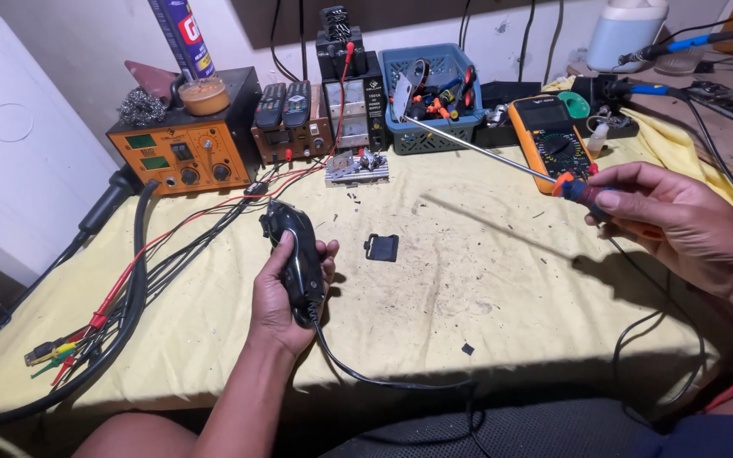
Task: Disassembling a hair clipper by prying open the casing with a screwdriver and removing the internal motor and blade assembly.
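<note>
Yellow-clothed counter (485,280), near edge: left hand (286,297) clasps upright black corded clipper (297,254); right hand (672,225) grips long screwdriver (502,159), shaft pointing left, well apart.

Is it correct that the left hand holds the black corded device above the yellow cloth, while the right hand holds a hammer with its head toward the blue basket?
Not quite. In the head view the right hand holds a long screwdriver, not a hammer; its thin shaft points toward the blue basket. The rest is right: the left hand holds the black corded device above the yellow cloth.
</note>
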